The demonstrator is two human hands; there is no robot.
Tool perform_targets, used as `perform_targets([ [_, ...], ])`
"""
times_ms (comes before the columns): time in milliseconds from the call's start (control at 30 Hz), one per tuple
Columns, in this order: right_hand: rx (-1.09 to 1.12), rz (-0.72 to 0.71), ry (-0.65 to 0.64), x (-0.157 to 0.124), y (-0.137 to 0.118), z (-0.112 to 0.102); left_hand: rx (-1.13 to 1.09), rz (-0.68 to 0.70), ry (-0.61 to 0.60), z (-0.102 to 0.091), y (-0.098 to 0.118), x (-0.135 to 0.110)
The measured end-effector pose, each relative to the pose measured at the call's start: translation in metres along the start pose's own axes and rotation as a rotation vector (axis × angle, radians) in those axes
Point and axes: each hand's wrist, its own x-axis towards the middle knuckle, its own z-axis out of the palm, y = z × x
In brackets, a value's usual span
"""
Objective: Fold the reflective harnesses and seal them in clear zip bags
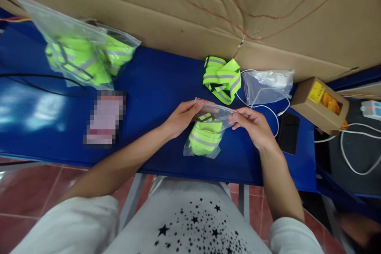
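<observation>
A clear zip bag (216,108) hangs between my two hands in front of me, with a folded yellow-green reflective strap (204,139) inside it. My left hand (185,117) pinches the bag's top left corner, thumb uppermost. At the top right corner my right hand (250,124) grips the edge between thumb and fingers. The bag's red-lined top edge runs straight from one hand to the other. Just beyond the bag, a loose bundle of the same reflective strap (222,78) lies on the blue table (160,75).
Filled bags of reflective straps (79,61) stand at the back left. A blurred-out phone-like item (105,119) lies left. Rightward are a clear bag with a white charger (268,85), white cables, a black phone (288,133) and a cardboard box (320,105). A cardboard wall (178,20) borders the back.
</observation>
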Motion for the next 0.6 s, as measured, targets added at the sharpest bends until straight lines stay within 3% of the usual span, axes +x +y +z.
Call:
perform_targets([
  [100,-0.04,0.013,-0.022,-0.0004,-0.0011,-0.0034,-0.001,0.001,0.009,0.0002,0.0006,-0.0001],
  [367,-0.173,-0.192,0.068,-0.0052,0.0005,-0.0057,-0.032,0.007,0.008,0.0021,-0.0021,-0.0009],
  [600,-0.194,-0.203,0.022,-0.0036,0.0046,-0.0013,0.074,0.077,-0.071,0.0076,-0.0003,-0.0057],
])
